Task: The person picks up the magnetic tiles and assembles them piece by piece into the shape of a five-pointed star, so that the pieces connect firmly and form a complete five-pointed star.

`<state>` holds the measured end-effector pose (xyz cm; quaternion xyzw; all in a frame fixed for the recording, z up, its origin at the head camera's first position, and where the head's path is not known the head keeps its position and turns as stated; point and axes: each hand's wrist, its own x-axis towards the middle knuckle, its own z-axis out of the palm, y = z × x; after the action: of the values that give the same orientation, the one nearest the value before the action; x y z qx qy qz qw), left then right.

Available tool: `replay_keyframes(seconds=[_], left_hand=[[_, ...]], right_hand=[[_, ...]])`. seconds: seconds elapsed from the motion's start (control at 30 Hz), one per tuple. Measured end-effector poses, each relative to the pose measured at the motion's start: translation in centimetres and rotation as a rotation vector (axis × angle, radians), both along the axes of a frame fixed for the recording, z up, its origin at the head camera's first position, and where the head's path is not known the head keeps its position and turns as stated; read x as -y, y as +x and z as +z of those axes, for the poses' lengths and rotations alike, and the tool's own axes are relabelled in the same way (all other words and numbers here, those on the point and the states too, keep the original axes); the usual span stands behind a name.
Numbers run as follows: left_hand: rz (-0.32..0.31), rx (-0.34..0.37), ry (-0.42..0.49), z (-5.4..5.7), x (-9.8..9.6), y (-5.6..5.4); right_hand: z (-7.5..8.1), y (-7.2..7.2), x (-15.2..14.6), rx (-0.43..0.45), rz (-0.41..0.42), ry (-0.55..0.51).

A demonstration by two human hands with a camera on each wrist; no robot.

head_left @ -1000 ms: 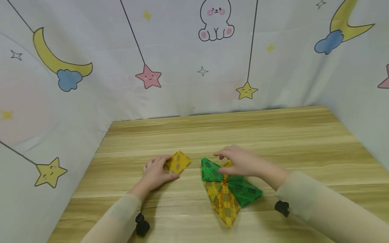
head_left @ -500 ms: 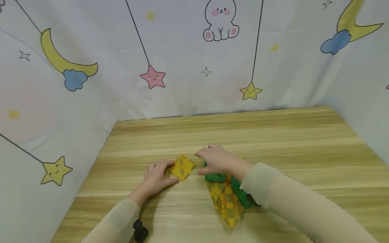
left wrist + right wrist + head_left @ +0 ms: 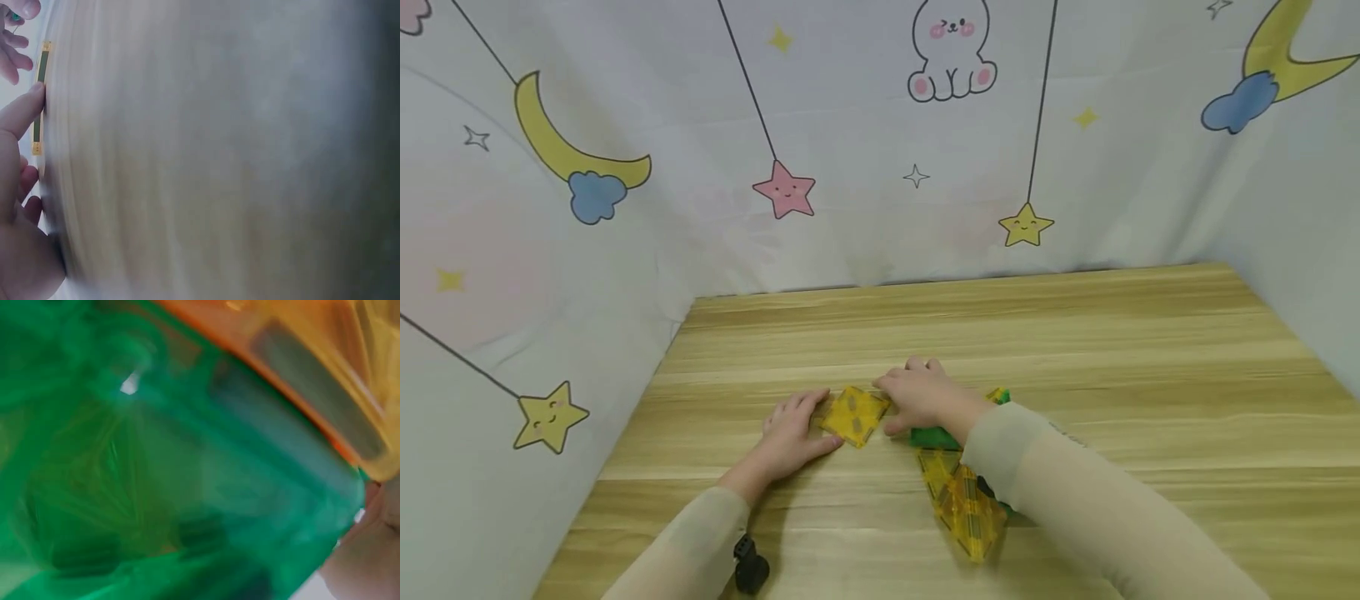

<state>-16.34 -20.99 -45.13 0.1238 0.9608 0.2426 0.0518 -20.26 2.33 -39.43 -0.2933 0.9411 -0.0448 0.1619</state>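
A see-through yellow square magnetic tile (image 3: 855, 415) lies flat on the wooden table. My left hand (image 3: 786, 442) holds its left corner between thumb and index finger. In the left wrist view the thumb (image 3: 28, 109) presses the tile's edge (image 3: 42, 69). At the right corner is my right hand (image 3: 921, 396), thumb and fingers spread around it; whether they touch it I cannot tell. Beneath the right forearm stands a built shape of yellow tiles (image 3: 962, 504) and green tiles (image 3: 932, 437), partly hidden by the sleeve. Close up, green (image 3: 187, 462) and orange-yellow tiles (image 3: 319, 381) fill the right wrist view.
The wooden table (image 3: 1075, 333) reaches back to a white cloth (image 3: 865, 242) printed with stars and moons. Cloth also hangs at both sides. A small black device (image 3: 750, 567) hangs under the left wrist.
My right hand has moved left from above the built shape to the yellow square tile's right corner. My left hand stays at the tile's left side. The view has shifted slightly.
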Motion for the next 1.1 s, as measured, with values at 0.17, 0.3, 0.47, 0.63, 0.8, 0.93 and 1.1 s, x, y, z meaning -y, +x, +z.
replay_keyframes(seconds=[0.17, 0.3, 0.47, 0.63, 0.8, 0.93, 1.1], left_hand=[[-0.014, 0.018, -0.002, 0.0, 0.0, -0.1], [-0.034, 0.035, 0.01, 0.1, -0.1, -0.1], [-0.036, 0.027, 0.015, 0.2, -0.1, 0.0], [-0.049, 0.017, 0.026, 0.2, 0.1, 0.0], [-0.063, 0.013, 0.041, 0.3, 0.1, 0.2], [-0.064, 0.01, 0.05, 0.4, 0.0, 0.3], [-0.066, 0.012, 0.058, 0.5, 0.1, 0.4]], right_hand=[[-0.6, -0.1, 0.2, -0.009, 0.007, -0.005], [-0.8, -0.2, 0.2, -0.012, 0.014, -0.004], [-0.8, -0.1, 0.3, -0.012, 0.034, 0.0], [-1.0, 0.0, 0.7, -0.035, 0.028, 0.01], [-1.3, 0.2, 1.0, -0.078, 0.024, 0.018], [-1.3, 0.4, 1.2, -0.095, 0.019, 0.007], [-1.3, 0.5, 1.3, -0.101, 0.023, 0.016]])
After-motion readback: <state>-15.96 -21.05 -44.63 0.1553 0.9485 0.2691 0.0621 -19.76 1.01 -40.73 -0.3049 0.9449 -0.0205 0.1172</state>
